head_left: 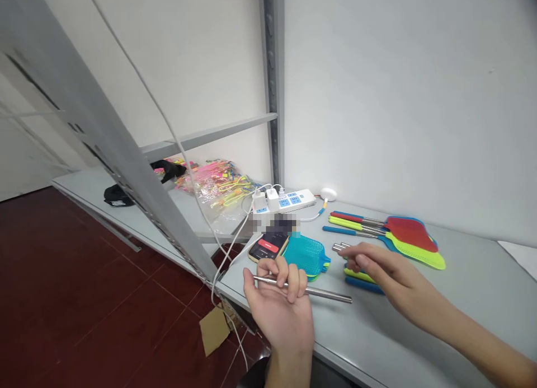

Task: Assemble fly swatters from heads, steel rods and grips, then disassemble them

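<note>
My left hand (285, 321), palm up, has its fingers curled around a thin metal tube (329, 294), which points to the right over the table. My right hand (398, 279) hovers over a small pile, index finger stretched to the left by the ends of some short metal tubes (337, 246). Under that hand lie blue handles (364, 285) and a yellow-green handle (361, 274), partly hidden. Between the hands rest loose fly swatter heads (307, 253), teal on top. Behind my right hand lie several fly swatters (411, 234) with red, yellow-green and blue heads.
A phone (266, 248) lies beside the swatter heads. Behind it are a power strip (300, 200) with plugs and white cables, and a round white device (328, 194). A metal shelf post (168, 209) rises at left, near bagged colourful cords (213, 178). Cardboard (213, 329) lies on the floor.
</note>
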A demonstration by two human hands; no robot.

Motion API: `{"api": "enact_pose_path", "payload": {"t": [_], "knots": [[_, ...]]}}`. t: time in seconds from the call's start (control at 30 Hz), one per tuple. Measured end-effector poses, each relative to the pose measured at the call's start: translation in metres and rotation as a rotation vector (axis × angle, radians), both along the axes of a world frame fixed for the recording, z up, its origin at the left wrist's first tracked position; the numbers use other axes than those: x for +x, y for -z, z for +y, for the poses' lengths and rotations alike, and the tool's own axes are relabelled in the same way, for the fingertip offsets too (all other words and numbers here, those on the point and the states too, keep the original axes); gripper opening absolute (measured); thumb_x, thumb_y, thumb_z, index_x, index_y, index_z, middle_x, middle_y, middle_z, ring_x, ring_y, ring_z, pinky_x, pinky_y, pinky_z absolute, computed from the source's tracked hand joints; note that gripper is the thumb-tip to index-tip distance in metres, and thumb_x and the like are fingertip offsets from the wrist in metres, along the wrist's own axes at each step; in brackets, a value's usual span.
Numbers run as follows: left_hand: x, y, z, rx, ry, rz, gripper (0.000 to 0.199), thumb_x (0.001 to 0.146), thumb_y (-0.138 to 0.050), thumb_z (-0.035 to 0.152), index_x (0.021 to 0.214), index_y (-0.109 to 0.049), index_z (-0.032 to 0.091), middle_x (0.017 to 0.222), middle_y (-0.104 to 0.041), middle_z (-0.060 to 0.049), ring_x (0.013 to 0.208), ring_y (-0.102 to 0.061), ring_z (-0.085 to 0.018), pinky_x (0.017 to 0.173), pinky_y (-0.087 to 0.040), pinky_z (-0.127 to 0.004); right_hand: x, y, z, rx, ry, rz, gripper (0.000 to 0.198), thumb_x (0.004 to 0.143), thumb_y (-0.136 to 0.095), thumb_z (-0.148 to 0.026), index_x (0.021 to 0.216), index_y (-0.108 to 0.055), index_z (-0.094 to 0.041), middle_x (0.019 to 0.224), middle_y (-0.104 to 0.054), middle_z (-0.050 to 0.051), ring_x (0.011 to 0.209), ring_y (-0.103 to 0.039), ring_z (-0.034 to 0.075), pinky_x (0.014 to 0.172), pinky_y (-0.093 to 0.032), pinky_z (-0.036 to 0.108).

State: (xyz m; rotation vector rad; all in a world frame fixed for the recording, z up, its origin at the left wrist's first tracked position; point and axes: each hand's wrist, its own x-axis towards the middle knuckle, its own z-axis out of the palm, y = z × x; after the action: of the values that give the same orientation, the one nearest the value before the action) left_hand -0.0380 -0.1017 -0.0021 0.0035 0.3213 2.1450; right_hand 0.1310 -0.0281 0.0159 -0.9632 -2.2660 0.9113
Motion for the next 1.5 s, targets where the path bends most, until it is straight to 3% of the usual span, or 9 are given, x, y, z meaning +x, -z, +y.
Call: {"api": "enact_pose_path", "payload": {"t": [0.27,0.43,0.6,0.7,0.8,0.9,1.03,1.27,1.5], "knots": [[0.074,-0.012,0.036,0.052,0.317,0.074,0.042,0.093,-0.039,0.056,0.073,-0.048,0.020,0.065,-0.038,0.004,0.053,-0.040,-0.010,0.057,-0.039,-0.026,0.038,-0.004,-0.020,0.040,0.006,-0.266,0.027,0.098,-0.038,-0.035,0.095,-0.062,-0.024,0.093,-0.066,0.006,0.083,-0.060,0.022,0.073,-0.050,0.038],[0.094,-0.024,0.044,-0.133,0.459,0.977,0.030,0.097,-0.043,0.047,0.108,-0.061,0.025,0.112,-0.058,-0.006,0.108,-0.051,-0.020,0.097,-0.039,-0.032,0.060,-0.013,0.004,-0.098,0.160,0.018,0.025,0.097,-0.043,-0.041,0.107,-0.062,-0.028,0.106,-0.059,0.005,0.102,-0.057,0.020,0.087,-0.049,0.033],[0.098,-0.030,0.077,-0.060,0.417,1.577,0.030,0.099,-0.040,0.031,0.119,-0.062,0.028,0.133,-0.053,-0.007,0.119,-0.050,-0.023,0.099,-0.038,-0.035,0.070,-0.012,0.021,-0.132,0.233,0.137,0.028,0.097,-0.042,-0.040,0.104,-0.066,-0.027,0.110,-0.063,0.006,0.097,-0.060,0.021,0.083,-0.051,0.033],[0.090,-0.026,0.110,-0.028,0.300,1.894,0.020,0.092,-0.051,0.024,0.100,-0.069,0.028,0.101,-0.065,-0.008,0.096,-0.058,-0.026,0.086,-0.041,-0.036,0.080,0.001,0.028,0.017,0.241,0.111,0.029,0.098,-0.039,-0.035,0.114,-0.063,-0.026,0.112,-0.063,0.008,0.103,-0.059,0.023,0.087,-0.050,0.037],[0.079,-0.013,0.134,-0.068,0.192,2.013,0.006,0.082,-0.066,0.027,0.076,-0.068,0.027,0.069,-0.055,-0.002,0.065,-0.051,-0.021,0.072,-0.039,-0.031,0.101,0.020,0.033,0.052,0.373,0.061,0.031,0.099,-0.037,-0.034,0.121,-0.057,-0.026,0.107,-0.064,0.008,0.096,-0.061,0.023,0.082,-0.051,0.038],[0.070,0.004,0.146,-0.118,0.183,2.160,0.007,0.081,-0.066,0.028,0.074,-0.067,0.026,0.068,-0.050,-0.002,0.065,-0.047,-0.020,0.071,-0.036,-0.030,0.120,0.039,0.035,0.086,0.509,-0.047,0.030,0.099,-0.038,-0.033,0.122,-0.054,-0.024,0.103,-0.065,0.008,0.089,-0.061,0.022,0.082,-0.051,0.040],[0.066,0.023,0.153,-0.212,0.306,2.469,0.020,0.089,-0.051,0.026,0.078,-0.068,0.025,0.074,-0.050,-0.004,0.075,-0.048,-0.024,0.074,-0.033,-0.033,0.127,0.056,0.036,0.193,0.517,-0.208,0.031,0.098,-0.038,-0.025,0.125,-0.053,-0.023,0.102,-0.065,0.008,0.089,-0.060,0.022,0.084,-0.048,0.041],[0.065,0.034,0.163,-0.153,0.385,2.625,0.041,0.090,-0.041,0.012,0.110,-0.069,0.036,0.091,-0.058,-0.007,0.095,-0.050,-0.027,0.077,-0.033,-0.036,0.116,0.075,0.035,0.294,0.501,-0.361,0.033,0.096,-0.042,-0.019,0.126,-0.055,-0.018,0.104,-0.060,0.011,0.094,-0.056,0.024,0.081,-0.047,0.040],[0.056,0.046,0.164,-0.071,0.427,2.518,0.038,0.090,-0.043,0.013,0.105,-0.072,0.032,0.099,-0.060,-0.005,0.093,-0.052,-0.024,0.083,-0.036,-0.036,0.117,0.077,0.036,0.213,0.555,-0.328,0.026,0.095,-0.044,-0.022,0.119,-0.054,-0.020,0.106,-0.061,0.010,0.096,-0.056,0.023,0.083,-0.046,0.040]]}}
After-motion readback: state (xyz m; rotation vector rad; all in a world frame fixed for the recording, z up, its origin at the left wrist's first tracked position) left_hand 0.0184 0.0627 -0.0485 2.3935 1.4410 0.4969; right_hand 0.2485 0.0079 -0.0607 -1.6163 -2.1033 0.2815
